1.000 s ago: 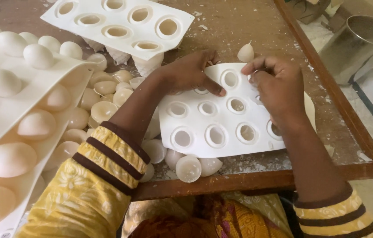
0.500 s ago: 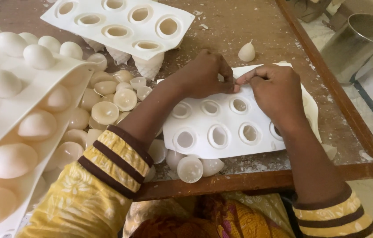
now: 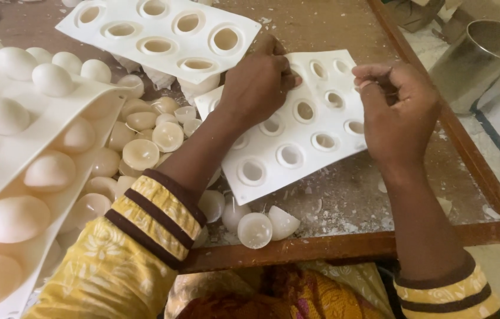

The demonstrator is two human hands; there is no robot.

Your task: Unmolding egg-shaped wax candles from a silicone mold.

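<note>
White and pocked with round holes, the flat mould tray (image 3: pixel 297 139) lies on the wooden table (image 3: pixel 344 245), its far edge pressed under the curled fingers of the left hand (image 3: pixel 259 82), while the right hand (image 3: pixel 398 112), fingers bent inward, pinches at its right edge beside loose white half-shells (image 3: pixel 256 229).

White round-holed mould sheet (image 3: pixel 297 142), flat, tilted on table

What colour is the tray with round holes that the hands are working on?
The mould tray is plain white, with rows of round holes. It shows best in the head view, under the left hand.
</note>
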